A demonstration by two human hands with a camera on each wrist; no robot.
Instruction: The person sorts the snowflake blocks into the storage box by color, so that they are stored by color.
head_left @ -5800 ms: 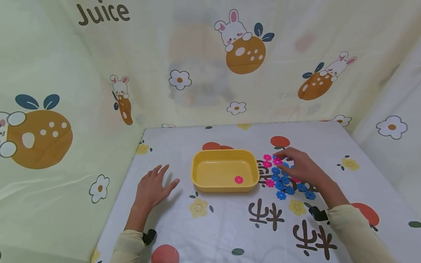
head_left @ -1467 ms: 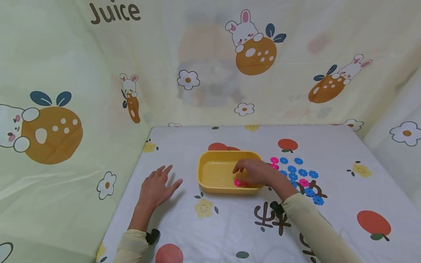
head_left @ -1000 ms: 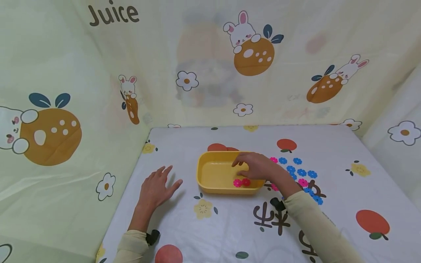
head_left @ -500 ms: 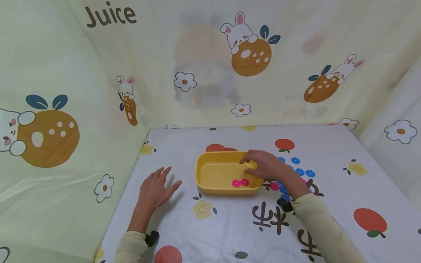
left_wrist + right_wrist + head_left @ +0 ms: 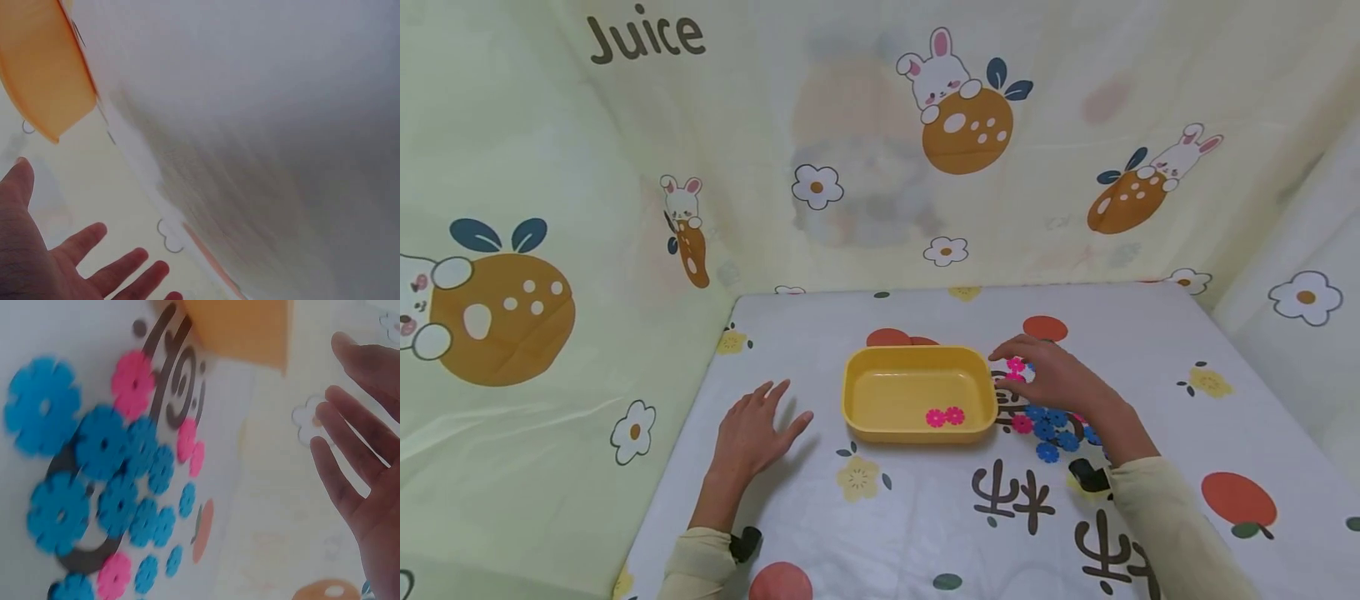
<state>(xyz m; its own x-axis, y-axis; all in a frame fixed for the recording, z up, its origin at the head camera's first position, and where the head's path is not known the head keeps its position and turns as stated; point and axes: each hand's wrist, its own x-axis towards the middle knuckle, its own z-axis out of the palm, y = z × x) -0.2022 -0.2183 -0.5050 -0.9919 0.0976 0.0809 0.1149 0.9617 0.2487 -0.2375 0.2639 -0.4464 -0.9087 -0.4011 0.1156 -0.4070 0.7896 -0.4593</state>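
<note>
Two pink flower-shaped plastic discs lie side by side in the yellow tray, near its front right corner. My right hand hovers just right of the tray over the loose discs, its fingers spread and holding nothing. Beneath it, blue notched discs and a few pink discs are scattered on the cloth; the hand hides part of the group. The right wrist view shows blue discs closer, with the fingers clear of them. Left of the tray, my left hand has its fingers spread, touching no object.
A white printed cloth covers the table. Patterned curtains enclose the back and both sides. The tray stands between the two hands.
A second pink disc was let go in the tray beside the first. My right hand has since moved from the tray back right to the loose discs. The left hand stays put.
</note>
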